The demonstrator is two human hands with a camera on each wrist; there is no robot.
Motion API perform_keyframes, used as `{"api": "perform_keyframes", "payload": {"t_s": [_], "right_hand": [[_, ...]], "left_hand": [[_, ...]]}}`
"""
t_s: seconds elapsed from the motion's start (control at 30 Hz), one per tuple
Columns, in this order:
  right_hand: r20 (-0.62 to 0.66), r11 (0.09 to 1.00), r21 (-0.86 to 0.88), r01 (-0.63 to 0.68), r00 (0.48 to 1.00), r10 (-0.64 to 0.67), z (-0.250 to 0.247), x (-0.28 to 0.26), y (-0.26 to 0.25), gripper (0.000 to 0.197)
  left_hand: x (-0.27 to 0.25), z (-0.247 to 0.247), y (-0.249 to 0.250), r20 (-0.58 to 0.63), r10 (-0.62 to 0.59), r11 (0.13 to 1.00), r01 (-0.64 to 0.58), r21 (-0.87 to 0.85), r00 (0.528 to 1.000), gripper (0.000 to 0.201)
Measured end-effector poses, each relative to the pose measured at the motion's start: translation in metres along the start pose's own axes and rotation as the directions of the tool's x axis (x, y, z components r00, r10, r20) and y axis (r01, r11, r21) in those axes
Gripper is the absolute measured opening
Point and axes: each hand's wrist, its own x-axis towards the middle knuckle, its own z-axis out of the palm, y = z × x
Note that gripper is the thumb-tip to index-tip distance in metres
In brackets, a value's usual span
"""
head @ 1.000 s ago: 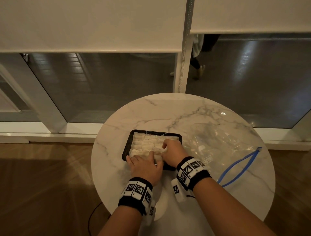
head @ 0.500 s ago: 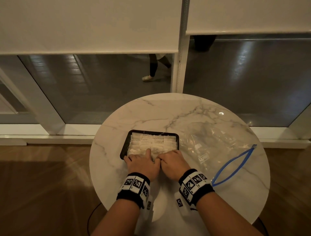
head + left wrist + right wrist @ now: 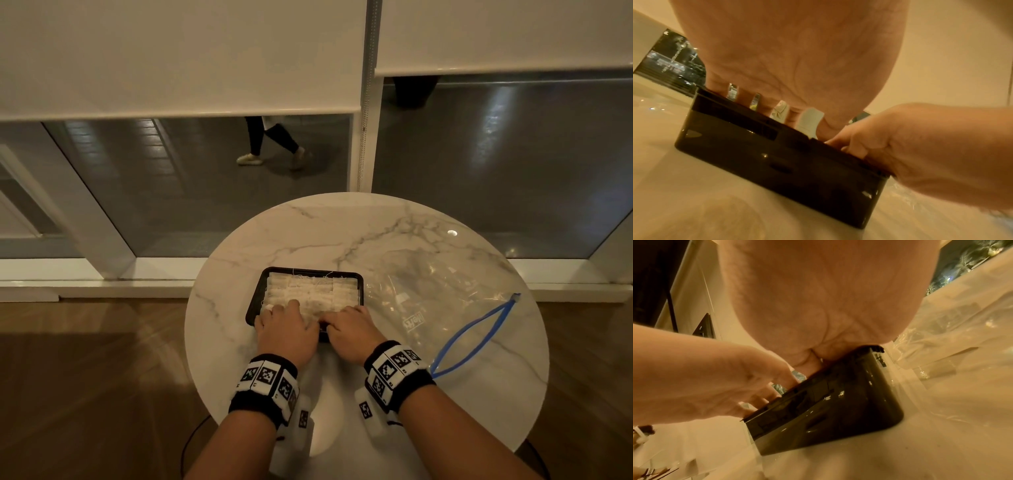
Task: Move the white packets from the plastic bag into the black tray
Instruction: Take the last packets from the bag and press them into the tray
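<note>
- Currently both hands sit side by side at the near edge of the black tray (image 3: 257, 301), backs up, wrists low over the round marble counter (image 3: 308, 236).
- Left hand (image 3: 286, 330): its fingers (image 3: 291, 304) reach over the near rim and lie fairly straight on the white packets (image 3: 313, 291), pressing down and gripping nothing.
- Right hand (image 3: 349, 330): its fingers bend down over the rim onto the packets; whether they pinch one I cannot tell.
- White packets fill the tray in tight rows, with loose threads showing near the far rim.
- A clear plastic bag (image 3: 442, 294) with a blue zip strip (image 3: 469, 337) lies flat on the counter just to the right of the tray; its contents are unclear.
- Left wrist view alone shows the tray's glossy near wall (image 3: 777, 159) and pale packets (image 3: 809, 121) between the spread fingers (image 3: 748, 97).
- Right wrist view alone shows the bag's crinkled film (image 3: 962, 353) touching the tray's right wall (image 3: 885, 386).
- Head view alone shows black wristbands (image 3: 263, 387) with square markers.
</note>
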Motion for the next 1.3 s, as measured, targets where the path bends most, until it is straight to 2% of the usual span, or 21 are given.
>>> {"api": "perform_keyframes", "payload": {"t_s": [0.1, 0.17, 0.2, 0.23, 0.3, 0.37, 0.43, 0.6, 0.77, 0.87, 0.93, 1.0, 1.1, 1.2, 1.3], "right_hand": [[-0.085, 0.999, 0.041, 0.008, 0.996, -0.005, 0.000, -0.002, 0.001, 0.038], [-0.180, 0.999, 0.042, 0.013, 0.984, -0.005, -0.003, -0.005, 0.000, 0.035], [-0.223, 0.998, 0.057, 0.014, 0.975, -0.001, -0.004, -0.006, -0.001, 0.033], [-0.266, 0.997, 0.075, 0.019, 0.964, 0.002, -0.007, -0.007, -0.001, 0.031], [-0.333, 0.995, 0.099, 0.025, 0.943, 0.010, -0.009, -0.013, -0.002, 0.028], [-0.373, 0.992, 0.122, 0.020, 0.928, 0.027, -0.011, -0.018, -0.004, 0.027], [-0.399, 0.987, 0.161, 0.010, 0.915, 0.056, -0.011, -0.026, -0.006, 0.025], [-0.357, 0.982, 0.189, -0.008, 0.931, 0.076, -0.004, -0.040, -0.006, 0.023], [-0.313, 0.975, 0.218, -0.037, 0.944, 0.106, 0.003, -0.045, -0.001, 0.024], [-0.292, 0.977, 0.208, -0.047, 0.950, 0.108, 0.006, -0.047, -0.001, 0.023], [-0.274, 0.976, 0.212, -0.050, 0.956, 0.108, 0.008, -0.048, -0.002, 0.023], [-0.274, 0.976, 0.215, -0.042, 0.956, 0.101, 0.008, -0.048, -0.002, 0.023], [-0.272, 0.966, 0.255, -0.033, 0.957, 0.104, 0.007, -0.049, -0.002, 0.022], [-0.244, 0.944, 0.330, 0.012, 0.967, 0.073, 0.002, -0.051, -0.006, 0.024], [-0.163, 0.915, 0.390, 0.101, 0.986, -0.039, -0.002, -0.055, -0.011, 0.038]], "left_hand": [[-0.005, -0.014, -0.007, -0.132, -0.010, 0.975, -0.020, -0.221, 0.991, 0.046], [-0.008, -0.025, -0.015, -0.220, -0.059, 0.945, -0.017, -0.327, 0.974, 0.035], [-0.010, -0.028, -0.021, -0.215, -0.081, 0.932, -0.002, -0.363, 0.973, 0.027], [-0.011, -0.032, -0.026, -0.180, -0.092, 0.925, 0.017, -0.380, 0.979, 0.018], [-0.014, -0.033, -0.040, -0.030, -0.090, 0.942, 0.076, -0.327, 0.995, 0.009], [-0.018, -0.028, -0.049, 0.132, -0.098, 0.972, 0.123, -0.200, 0.986, 0.015], [-0.021, -0.017, -0.052, 0.228, -0.124, 0.981, 0.154, -0.120, 0.966, 0.024], [-0.021, 0.008, -0.054, 0.307, -0.162, 0.982, 0.184, -0.043, 0.938, 0.040], [-0.024, 0.011, -0.051, 0.267, -0.175, 0.985, 0.172, 0.034, 0.948, 0.045], [-0.026, 0.017, -0.050, 0.248, -0.150, 0.988, 0.152, 0.010, 0.957, 0.049], [-0.027, 0.020, -0.052, 0.240, -0.134, 0.990, 0.138, 0.003, 0.961, 0.045], [-0.031, 0.015, -0.049, 0.238, -0.096, 0.995, 0.101, -0.009, 0.966, 0.034], [-0.033, 0.008, -0.047, 0.233, -0.010, 0.997, 0.026, -0.068, 0.972, 0.006], [-0.035, -0.005, -0.040, 0.209, 0.091, 0.983, -0.054, -0.175, 0.974, 0.010], [-0.037, -0.021, -0.031, 0.180, 0.214, 0.947, -0.159, -0.278, 0.960, 0.016]]}}
